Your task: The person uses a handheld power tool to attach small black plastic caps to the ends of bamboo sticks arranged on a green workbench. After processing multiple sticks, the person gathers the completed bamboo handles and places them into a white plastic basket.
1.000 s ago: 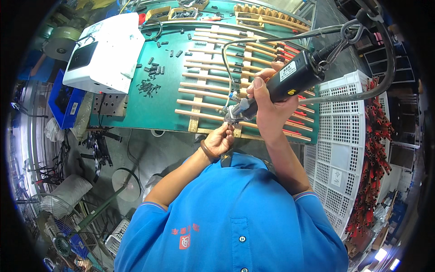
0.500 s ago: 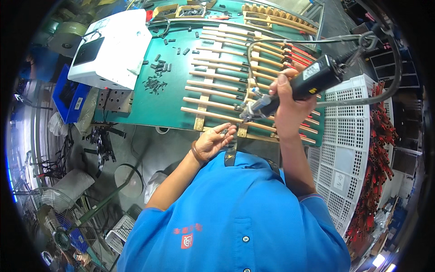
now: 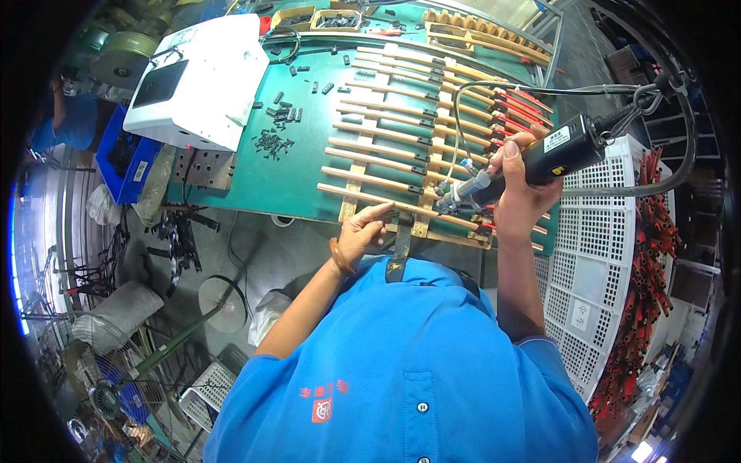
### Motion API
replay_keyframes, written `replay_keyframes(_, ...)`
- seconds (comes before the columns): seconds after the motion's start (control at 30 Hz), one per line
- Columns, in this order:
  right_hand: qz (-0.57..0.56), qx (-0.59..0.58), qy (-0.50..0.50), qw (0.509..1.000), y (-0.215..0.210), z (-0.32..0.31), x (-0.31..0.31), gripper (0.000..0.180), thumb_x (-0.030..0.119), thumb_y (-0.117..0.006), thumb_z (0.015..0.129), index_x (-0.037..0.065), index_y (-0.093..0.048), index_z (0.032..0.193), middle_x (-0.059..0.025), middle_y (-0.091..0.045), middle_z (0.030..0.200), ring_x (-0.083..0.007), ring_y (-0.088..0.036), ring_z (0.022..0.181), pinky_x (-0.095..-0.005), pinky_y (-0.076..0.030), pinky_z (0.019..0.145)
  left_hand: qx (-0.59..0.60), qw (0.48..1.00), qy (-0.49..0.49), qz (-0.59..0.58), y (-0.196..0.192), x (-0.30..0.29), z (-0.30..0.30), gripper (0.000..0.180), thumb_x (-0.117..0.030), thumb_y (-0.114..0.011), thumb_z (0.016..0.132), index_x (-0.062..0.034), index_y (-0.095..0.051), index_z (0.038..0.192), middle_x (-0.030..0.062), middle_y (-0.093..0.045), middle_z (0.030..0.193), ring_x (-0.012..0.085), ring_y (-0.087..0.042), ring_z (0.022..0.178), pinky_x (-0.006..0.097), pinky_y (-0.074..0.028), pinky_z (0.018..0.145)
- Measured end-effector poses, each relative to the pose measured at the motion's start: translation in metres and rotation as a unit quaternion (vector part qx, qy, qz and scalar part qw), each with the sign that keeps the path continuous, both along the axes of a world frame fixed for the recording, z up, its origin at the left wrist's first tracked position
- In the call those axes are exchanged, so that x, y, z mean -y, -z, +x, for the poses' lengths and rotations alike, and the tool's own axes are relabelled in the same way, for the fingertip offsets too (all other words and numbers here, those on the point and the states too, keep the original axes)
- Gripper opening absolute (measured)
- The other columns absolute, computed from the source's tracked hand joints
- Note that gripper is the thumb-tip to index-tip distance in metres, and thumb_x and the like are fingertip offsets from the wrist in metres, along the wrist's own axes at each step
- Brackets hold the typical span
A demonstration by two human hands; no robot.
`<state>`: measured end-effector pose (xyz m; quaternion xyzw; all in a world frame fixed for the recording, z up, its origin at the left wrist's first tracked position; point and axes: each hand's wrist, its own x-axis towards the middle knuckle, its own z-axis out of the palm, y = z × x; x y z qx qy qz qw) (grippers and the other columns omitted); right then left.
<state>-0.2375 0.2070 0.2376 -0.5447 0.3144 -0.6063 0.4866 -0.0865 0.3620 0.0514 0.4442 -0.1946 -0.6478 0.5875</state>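
Right hand (image 3: 527, 193) grips black power tool (image 3: 562, 150)
Left hand (image 3: 363, 233) half-curled, contents unclear; blue bin (image 3: 128, 184) and far boxes (image 3: 336, 28) hold dark pieces (image 3: 340, 18).

A: Hands?
B: Two: left hand (image 3: 363, 234), right hand (image 3: 523, 189). Bracelet (image 3: 340, 257), one.
A: Equipment?
B: Black power tool (image 3: 561, 148), one. White machine (image 3: 197, 85), one. Fan (image 3: 104, 399), one.
A: Rods?
B: Copper-coloured rods (image 3: 347, 194), roughly a dozen; overlap prevents an exact count. Wooden crossbars (image 3: 350, 208), at least two.
A: Containers?
B: Blue bin (image 3: 123, 185), one. White perforated crates (image 3: 590, 247), two: one large, one small. Open cartons (image 3: 336, 28), at least two.
A: Loose pieces?
B: Heaped black bits (image 3: 274, 144), many, individually unresolvable. Red tubes (image 3: 652, 239), many, too crowded to count.
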Motion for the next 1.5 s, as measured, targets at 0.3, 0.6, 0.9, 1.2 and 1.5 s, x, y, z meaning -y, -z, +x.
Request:
replay_keyframes(0.3, -0.002, -0.006, 0.0, 1.0, 0.0, 0.003, 0.004, 0.039, -0.005, -0.06, 0.083, -0.003, -0.044, 0.118, -0.0078, -0.059, 0.087, -0.0119, -0.056, 0.063, -0.0267, -0.048, 0.058, 0.007, 0.999, -0.034, -0.012, -0.001, 0.006, 0.003, 0.028, -0.006, -0.065, 0.087, -0.0008, -0.06, 0.114, 0.0054, -0.065, 0.093, 0.0108, -0.063, 0.079, 0.024, -0.053, 0.069)
replay_keyframes(0.6, 0.001, 0.008, -0.009, 1.0, 0.007, 0.009, 0.007, 0.041, -0.01, -0.055, 0.083, -0.003, -0.041, 0.121, -0.0087, -0.059, 0.086, -0.0121, -0.056, 0.063, -0.026, -0.048, 0.058, 0.625, 0.741, 0.035, -0.244, 0.013, 0.039, -0.007, 0.022, -0.016, -0.075, 0.068, -0.0158, -0.068, 0.089, 0.0021, -0.062, 0.091, 0.0264, -0.057, 0.087, 0.039, -0.045, 0.076)
replay_keyframes(0.9, -0.002, -0.036, 0.006, 0.999, 0.013, 0.013, -0.006, 0.043, -0.011, -0.057, 0.081, -0.003, -0.042, 0.12, -0.007, -0.058, 0.082, -0.0108, -0.055, 0.062, -0.0245, -0.049, 0.056, 0.657, 0.703, 0.036, -0.271, 0.036, 0.055, -0.011, 0.021, -0.015, -0.072, 0.07, -0.0142, -0.065, 0.09, 0.0016, -0.063, 0.092, 0.0251, -0.059, 0.091, 0.038, -0.046, 0.081)
replay_keyframes(1.2, -0.029, -0.024, 0.007, 0.999, 0.043, 0.019, -0.009, 0.043, -0.011, -0.055, 0.082, -0.002, -0.039, 0.121, -0.0075, -0.057, 0.085, -0.0096, -0.054, 0.064, -0.0249, -0.049, 0.058, 0.631, 0.722, 0.046, -0.28, 0.047, 0.058, -0.005, 0.02, -0.011, -0.068, 0.075, -0.0111, -0.065, 0.094, 0.0053, -0.063, 0.098, 0.028, -0.06, 0.09, 0.039, -0.047, 0.08)
replay_keyframes(1.5, -0.021, -0.003, 0.003, 1.0, 0.044, 0.027, -0.007, 0.043, -0.009, -0.06, 0.081, -0.004, -0.04, 0.119, -0.007, -0.059, 0.086, -0.0095, -0.057, 0.069, -0.0227, -0.051, 0.06, 0.634, 0.718, 0.05, -0.282, 0.054, 0.058, -0.005, 0.021, -0.014, -0.068, 0.076, -0.0128, -0.066, 0.098, 0.0063, -0.063, 0.099, 0.0289, -0.06, 0.09, 0.039, -0.048, 0.079)
